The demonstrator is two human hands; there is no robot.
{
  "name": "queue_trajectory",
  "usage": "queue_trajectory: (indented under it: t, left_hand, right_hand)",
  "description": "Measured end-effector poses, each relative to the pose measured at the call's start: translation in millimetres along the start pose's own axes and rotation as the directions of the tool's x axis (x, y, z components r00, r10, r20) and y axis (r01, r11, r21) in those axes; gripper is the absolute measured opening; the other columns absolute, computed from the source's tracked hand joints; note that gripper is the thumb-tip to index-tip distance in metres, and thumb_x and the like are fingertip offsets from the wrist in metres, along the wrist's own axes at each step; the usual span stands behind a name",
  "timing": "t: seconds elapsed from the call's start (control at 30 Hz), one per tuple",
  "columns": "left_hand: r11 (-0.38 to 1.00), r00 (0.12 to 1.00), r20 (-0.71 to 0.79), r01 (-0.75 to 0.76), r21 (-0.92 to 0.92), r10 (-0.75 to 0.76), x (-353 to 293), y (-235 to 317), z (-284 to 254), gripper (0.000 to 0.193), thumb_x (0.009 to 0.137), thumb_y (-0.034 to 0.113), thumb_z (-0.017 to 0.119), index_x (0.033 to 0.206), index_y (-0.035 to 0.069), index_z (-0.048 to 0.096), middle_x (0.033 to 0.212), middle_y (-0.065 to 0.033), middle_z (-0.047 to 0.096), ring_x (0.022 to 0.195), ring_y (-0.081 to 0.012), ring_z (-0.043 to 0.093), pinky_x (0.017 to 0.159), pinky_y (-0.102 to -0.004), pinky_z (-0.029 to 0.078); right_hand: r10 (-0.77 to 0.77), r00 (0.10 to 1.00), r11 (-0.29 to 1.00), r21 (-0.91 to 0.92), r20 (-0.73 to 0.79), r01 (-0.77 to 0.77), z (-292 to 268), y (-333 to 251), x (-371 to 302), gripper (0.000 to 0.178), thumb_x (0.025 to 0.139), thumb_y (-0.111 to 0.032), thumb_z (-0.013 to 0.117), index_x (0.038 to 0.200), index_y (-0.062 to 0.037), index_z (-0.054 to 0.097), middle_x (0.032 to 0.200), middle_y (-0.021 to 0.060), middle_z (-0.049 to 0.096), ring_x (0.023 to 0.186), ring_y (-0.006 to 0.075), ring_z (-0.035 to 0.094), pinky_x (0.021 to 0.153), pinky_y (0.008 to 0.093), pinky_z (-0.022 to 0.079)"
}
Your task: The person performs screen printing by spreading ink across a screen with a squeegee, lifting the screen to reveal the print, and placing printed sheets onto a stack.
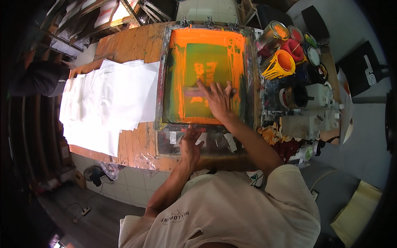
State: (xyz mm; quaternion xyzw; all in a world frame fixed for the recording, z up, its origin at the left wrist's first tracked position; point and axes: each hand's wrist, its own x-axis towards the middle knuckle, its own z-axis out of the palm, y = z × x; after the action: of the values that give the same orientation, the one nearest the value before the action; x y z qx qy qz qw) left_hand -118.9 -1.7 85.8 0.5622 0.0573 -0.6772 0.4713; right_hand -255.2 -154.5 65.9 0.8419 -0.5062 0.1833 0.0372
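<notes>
A screen-printing frame (pixel 162 78) lies on the table in front of me, its mesh smeared with orange ink (pixel 206 36) around a green stencil area (pixel 219 53) with orange lettering. My right hand (pixel 220 101) grips a squeegee (pixel 191 91) that lies crosswise on the mesh, its fingers spread over the top of the blade's holder. The squeegee looks blurred, and its right part is mostly under the hand. At the frame's near edge rests my left hand (pixel 191 142), fingertips touching the rim and thumb held apart, with nothing seen in it.
A wide pile of white sheets (pixel 99 103) covers the table's left side. To the right stand several ink cans (pixel 278 32), a yellow-dripped orange tub (pixel 285 61), a dark pot (pixel 294 97), plastic jugs (pixel 302 126) and stained rags (pixel 273 134). Clamps (pixel 210 20) line the frame's far edge.
</notes>
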Motion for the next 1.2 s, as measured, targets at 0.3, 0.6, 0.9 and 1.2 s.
queue_trajectory:
  t: [0.3, 0.6, 0.9, 1.2]
  left_hand:
    - [0.999, 0.999, -0.011, -0.031, -0.028, 0.031, 1.2, -1.3, -1.3, 0.033, 0.1, 0.045, 0.057, 0.106, 0.013, 0.055, 0.107, -0.008, 0.063, 0.12, -0.0269, 0.059, 0.099, -0.0558, 0.036]
    - [0.997, 0.999, -0.003, -0.043, -0.069, 0.043, -0.2, -6.9, -11.5, 0.028, 0.1, 0.041, 0.059, 0.104, 0.014, 0.055, 0.108, -0.0068, 0.064, 0.117, -0.0277, 0.061, 0.093, -0.0544, 0.044]
    - [0.994, 0.995, 0.038, -0.086, -0.061, 0.088, -12.4, 7.4, -11.3, 0.025, 0.096, 0.033, 0.069, 0.106, 0.014, 0.056, 0.103, -0.0042, 0.066, 0.104, -0.0217, 0.064, 0.092, -0.0436, 0.045]
    - [0.973, 0.956, 0.186, -0.229, -0.014, 0.228, -41.7, 40.4, 4.6, 0.022, 0.095, 0.029, 0.07, 0.1, 0.009, 0.063, 0.101, -0.0091, 0.069, 0.104, -0.0257, 0.067, 0.097, -0.0437, 0.046]
  right_hand:
    - [0.033, 0.996, 0.998, -0.043, -0.082, -0.037, 55.1, 92.1, 146.9, 0.075, 0.078, 0.002, 0.069, 0.146, -0.022, 0.048, 0.105, 0.0103, 0.059, 0.11, 0.0282, 0.057, 0.106, 0.0697, 0.024]
    - [0.028, 0.998, 0.998, -0.061, -0.05, -0.031, 64.9, 118.3, 200.9, 0.078, 0.083, -0.002, 0.071, 0.151, -0.0281, 0.043, 0.109, 0.0122, 0.06, 0.107, 0.03, 0.057, 0.092, 0.0531, 0.034]
    - [-0.124, 0.992, 0.992, 0.021, 0.003, 0.124, 30.8, 60.4, 123.7, 0.078, 0.078, 0.006, 0.064, 0.147, -0.026, 0.049, 0.103, 0.0081, 0.059, 0.105, 0.0271, 0.056, 0.086, 0.0478, 0.034]
    - [-0.059, 0.995, 0.997, 0.046, 0.084, 0.055, -122.2, -52.6, -26.0, 0.067, 0.084, -0.009, 0.066, 0.148, -0.0219, 0.049, 0.094, 0.0075, 0.049, 0.093, 0.0257, 0.052, 0.089, 0.051, 0.033]
